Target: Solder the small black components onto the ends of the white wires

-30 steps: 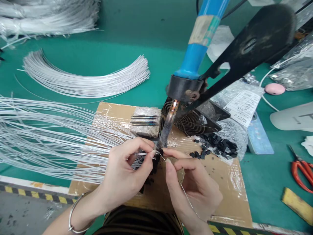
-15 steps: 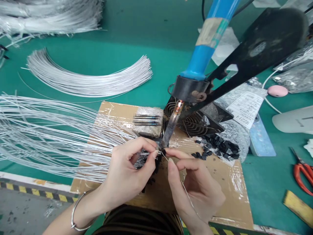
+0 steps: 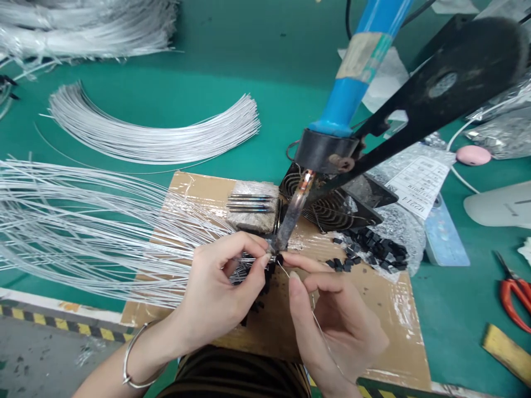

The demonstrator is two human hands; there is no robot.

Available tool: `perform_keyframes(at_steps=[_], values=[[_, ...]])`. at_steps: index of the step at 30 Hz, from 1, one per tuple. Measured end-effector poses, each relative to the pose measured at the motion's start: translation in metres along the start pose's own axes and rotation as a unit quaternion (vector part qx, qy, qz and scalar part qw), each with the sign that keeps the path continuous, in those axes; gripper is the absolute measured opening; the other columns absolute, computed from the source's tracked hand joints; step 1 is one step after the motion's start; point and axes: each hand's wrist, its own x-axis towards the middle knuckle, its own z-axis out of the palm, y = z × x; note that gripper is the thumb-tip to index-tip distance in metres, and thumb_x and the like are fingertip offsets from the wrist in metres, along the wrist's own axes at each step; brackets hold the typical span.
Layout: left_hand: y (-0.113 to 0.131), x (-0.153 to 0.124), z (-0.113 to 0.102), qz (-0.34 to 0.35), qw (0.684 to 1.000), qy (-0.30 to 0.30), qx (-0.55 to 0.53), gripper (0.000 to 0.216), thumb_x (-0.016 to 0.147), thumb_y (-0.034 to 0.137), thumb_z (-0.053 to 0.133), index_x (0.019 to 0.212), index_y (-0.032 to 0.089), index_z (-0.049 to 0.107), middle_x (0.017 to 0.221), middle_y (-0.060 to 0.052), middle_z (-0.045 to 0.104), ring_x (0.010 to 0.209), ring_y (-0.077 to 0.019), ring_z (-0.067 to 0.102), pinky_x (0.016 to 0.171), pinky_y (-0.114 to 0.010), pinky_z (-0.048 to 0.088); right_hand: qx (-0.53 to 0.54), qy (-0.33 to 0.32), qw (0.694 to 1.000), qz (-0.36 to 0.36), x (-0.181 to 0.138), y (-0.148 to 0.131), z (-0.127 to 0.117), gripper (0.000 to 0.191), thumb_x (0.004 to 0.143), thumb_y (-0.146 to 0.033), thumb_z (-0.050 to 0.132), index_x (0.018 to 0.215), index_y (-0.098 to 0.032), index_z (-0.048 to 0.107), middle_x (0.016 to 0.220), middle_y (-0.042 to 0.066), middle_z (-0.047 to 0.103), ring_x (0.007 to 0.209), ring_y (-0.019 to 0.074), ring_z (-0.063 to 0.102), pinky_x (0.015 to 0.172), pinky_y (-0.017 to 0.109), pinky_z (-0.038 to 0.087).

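Note:
My left hand (image 3: 224, 284) pinches a thin white wire between thumb and index finger, right beneath the soldering iron's tip; the fingertips partly hide the wire's end. Between thumb and bent fingers, my right hand (image 3: 338, 315) grips a strand of solder wire (image 3: 284, 270), which runs up to the joint and trails back over the palm. Its index fingertip rests by a small black block (image 3: 279, 258) at the wire's end. The soldering iron (image 3: 295, 210), blue-handled and clamped in a black bracket (image 3: 418, 105), points down at this spot.
Loose white wires (image 3: 103, 232) fan out leftward over a cardboard sheet (image 3: 398, 342). Behind lies a curved wire bundle (image 3: 157, 141). Black blocks (image 3: 377, 249) are heaped at right, near a fan grille (image 3: 332, 213). A worn pad (image 3: 251, 221), red-handled cutters (image 3: 514, 298) and a yellow block (image 3: 506, 351) lie around.
My right hand has shifted slightly right, its thumb a little farther from the joint. My left hand keeps its pinch at the iron's tip. The whole view has drifted slightly.

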Motion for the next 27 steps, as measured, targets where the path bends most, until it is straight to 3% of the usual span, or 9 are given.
perform_keyframes(at_steps=[13,17,19,21,23,25,27], values=[[-0.004,-0.001,-0.001,-0.012,1.0,-0.018,0.009,0.015,0.09,0.013,0.065,0.078,0.019,0.071,0.081,-0.003,0.079,0.064,-0.0147,0.066,0.053,-0.026,0.042,-0.02,-0.007,0.999,0.036,-0.004,0.008,-0.004,0.018,0.098,-0.005,0.07,0.092,-0.021,0.066,0.116,0.004,0.082,0.109,0.0161,0.079,0.092,0.026,0.061],[-0.007,-0.003,-0.009,0.035,0.998,0.006,0.055,0.016,0.091,0.009,0.065,0.078,0.019,0.07,0.081,-0.001,0.078,0.059,-0.0105,0.058,0.048,-0.023,0.038,-0.036,0.111,0.991,0.065,0.0,0.014,-0.02,0.007,0.1,-0.019,0.073,0.095,-0.022,0.07,0.089,-0.002,0.077,0.08,0.0117,0.074,0.077,0.025,0.058],[-0.011,-0.004,-0.014,0.072,0.993,0.016,0.088,0.017,0.091,0.007,0.066,0.079,0.019,0.07,0.086,-0.001,0.077,0.056,-0.0083,0.054,0.047,-0.022,0.037,-0.037,0.182,0.977,0.108,0.001,0.02,-0.037,0.018,0.103,-0.031,0.07,0.088,-0.02,0.072,0.076,-0.003,0.07,0.071,0.0129,0.068,0.07,0.027,0.053],[-0.016,-0.007,-0.02,0.113,0.985,0.029,0.127,0.017,0.091,0.006,0.067,0.08,0.019,0.071,0.093,-0.003,0.074,0.062,-0.0089,0.058,0.053,-0.021,0.045,0.018,0.228,0.959,0.166,0.001,0.029,-0.058,0.025,0.101,-0.039,0.07,0.087,-0.018,0.076,0.076,-0.001,0.068,0.071,0.0153,0.065,0.069,0.031,0.051],[-0.022,-0.012,-0.024,0.141,0.976,0.043,0.162,0.017,0.091,0.006,0.068,0.083,0.019,0.075,0.097,-0.004,0.072,0.076,-0.0134,0.067,0.067,-0.025,0.054,0.065,0.259,0.947,0.178,-0.001,0.042,-0.081,0.037,0.098,-0.051,0.065,0.086,-0.018,0.077,0.08,0.002,0.071,0.069,0.017,0.063,0.069,0.034,0.05],[-0.026,-0.017,-0.029,0.147,0.971,0.055,0.179,0.018,0.093,0.006,0.067,0.09,0.02,0.079,0.098,-0.006,0.07,0.091,-0.0182,0.071,0.079,-0.029,0.057,0.086,0.277,0.934,0.208,-0.004,0.056,-0.1,0.046,0.097,-0.058,0.061,0.083,-0.018,0.079,0.08,0.005,0.073,0.068,0.019,0.061,0.07,0.036,0.048],[-0.028,-0.02,-0.035,0.141,0.971,0.061,0.181,0.019,0.094,0.008,0.067,0.097,0.021,0.08,0.101,-0.006,0.071,0.093,-0.0189,0.072,0.081,-0.03,0.058,0.085,0.289,0.927,0.224,-0.006,0.069,-0.113,0.047,0.095,-0.06,0.063,0.082,-0.018,0.081,0.081,0.006,0.074,0.069,0.0231,0.062,0.071,0.04,0.048]])
